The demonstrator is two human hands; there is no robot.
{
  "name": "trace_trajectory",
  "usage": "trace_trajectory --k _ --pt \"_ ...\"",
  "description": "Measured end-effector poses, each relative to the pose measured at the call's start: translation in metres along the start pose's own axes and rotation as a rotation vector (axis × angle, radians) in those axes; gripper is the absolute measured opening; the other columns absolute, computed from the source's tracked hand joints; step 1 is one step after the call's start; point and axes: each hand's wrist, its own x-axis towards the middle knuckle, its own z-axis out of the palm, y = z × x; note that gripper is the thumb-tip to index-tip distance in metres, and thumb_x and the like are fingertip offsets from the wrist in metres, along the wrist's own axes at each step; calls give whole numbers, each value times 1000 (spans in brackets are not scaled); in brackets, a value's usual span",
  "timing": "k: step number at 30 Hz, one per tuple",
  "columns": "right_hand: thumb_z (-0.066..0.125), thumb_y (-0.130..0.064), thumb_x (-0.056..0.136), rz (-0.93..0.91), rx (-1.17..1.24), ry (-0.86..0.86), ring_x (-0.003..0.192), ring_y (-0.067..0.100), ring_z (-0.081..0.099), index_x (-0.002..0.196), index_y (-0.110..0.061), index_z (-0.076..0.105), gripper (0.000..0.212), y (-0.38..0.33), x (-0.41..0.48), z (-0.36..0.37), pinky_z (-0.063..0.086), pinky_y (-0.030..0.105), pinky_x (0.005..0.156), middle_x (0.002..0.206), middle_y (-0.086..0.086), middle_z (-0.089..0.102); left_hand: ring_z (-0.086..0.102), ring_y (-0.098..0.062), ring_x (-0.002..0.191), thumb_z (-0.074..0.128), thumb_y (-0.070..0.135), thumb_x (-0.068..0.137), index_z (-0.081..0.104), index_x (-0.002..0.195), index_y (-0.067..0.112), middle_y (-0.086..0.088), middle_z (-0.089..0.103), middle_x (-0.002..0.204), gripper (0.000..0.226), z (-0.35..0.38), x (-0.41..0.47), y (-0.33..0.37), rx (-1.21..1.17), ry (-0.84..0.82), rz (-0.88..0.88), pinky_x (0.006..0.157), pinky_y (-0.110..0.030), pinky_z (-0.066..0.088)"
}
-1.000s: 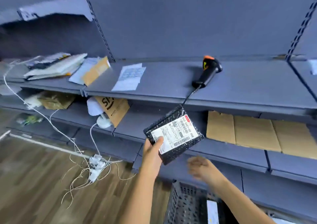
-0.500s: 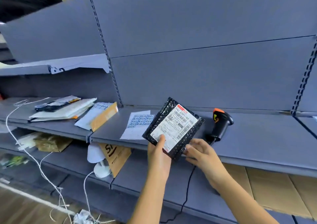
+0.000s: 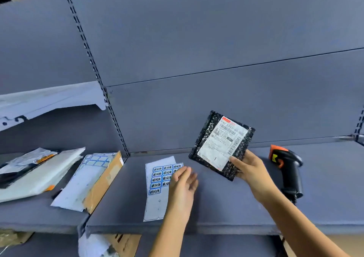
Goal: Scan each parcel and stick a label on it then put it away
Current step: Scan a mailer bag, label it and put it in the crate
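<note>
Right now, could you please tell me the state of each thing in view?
black parcel: held up, label facing the camera
right hand: grips the parcel's lower edge
sticker sheet: flat on the shelf
left hand: open, over the sticker sheet
scanner: lying on the shelf, untouched

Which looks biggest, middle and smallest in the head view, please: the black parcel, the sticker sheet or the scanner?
1. Black parcel, though it is held up nearer the camera.
2. Sticker sheet, close behind; the left hand hides part of it, so these two are unsure.
3. Scanner, clearly smallest.
</note>
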Motion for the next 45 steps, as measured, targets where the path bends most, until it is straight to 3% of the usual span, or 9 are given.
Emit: trace_trajectory --k 6,12,16,19,22,25,31,37,45 --pt "57 -6 92 47 -139 49 90 1 67 116 -17 60 26 2 36 -21 51 16 70 108 -7 70 61 -17 73 52 -3 92 58 90 8 -8 63 84 13 -12 30 3 255 -66 -33 64 -21 49" --pt "52 3 93 143 -223 36 77 0 68 114 -11 61 26 38 28 -24 49 11 57 106 1 70 55 -11 104 58 2 91 51 117 10 2 57 112 28 -7 52 -12 608 -219 82 88 -19 41" --pt "52 3 93 103 -232 35 99 10 68 115 -11 63 28 47 26 -25 53 27 89 109 -2 71 62 -11 103 61 5 89 55 110 17 1 65 113 25 -1 72 -28 749 -401 -47 87 -20 49" --pt "54 2 92 99 -318 38 93 6 68 113 -11 64 27 41 25 -28 52 21 85 98 -10 73 65 -17 95 59 6 89 58 99 22 3 68 101 20 2 78 -43 790 -428 -78 78 -28 55" --pt "60 -5 89 -28 -524 346 90 13 64 114 -8 61 25 27 25 -38 48 18 73 98 0 69 64 -13 85 53 -3 91 57 95 22 -2 67 99 25 10 83 -49 676 -344 -76 67 -23 53" --pt "63 -9 86 -140 -847 755 107 36 53 117 -1 59 33 15 24 -71 42 39 86 113 21 61 64 -16 88 52 -4 91 57 94 22 -3 67 101 27 19 91 -54 642 -323 -69 75 -29 55" --pt "65 -20 82 255 -957 718 105 42 53 114 -1 51 40 43 15 -97 42 40 78 113 25 57 64 -15 95 51 -1 92 56 95 19 -1 66 104 21 19 101 -62 639 -342 -39 73 -24 55" --pt "77 -7 59 376 -596 598 65 29 54 85 3 59 33 19 24 -94 39 34 62 70 16 58 64 -16 95 49 -4 92 56 98 16 -2 65 105 22 16 108 -64 570 -332 -36 70 -24 57" --pt "68 13 74 265 -195 383 71 32 60 95 -2 45 35 3 -3 -50 53 38 65 86 20 57 65 -16 98 48 -3 93 56 102 17 -1 65 108 23 16 106 -67 528 -294 20 72 -25 57"
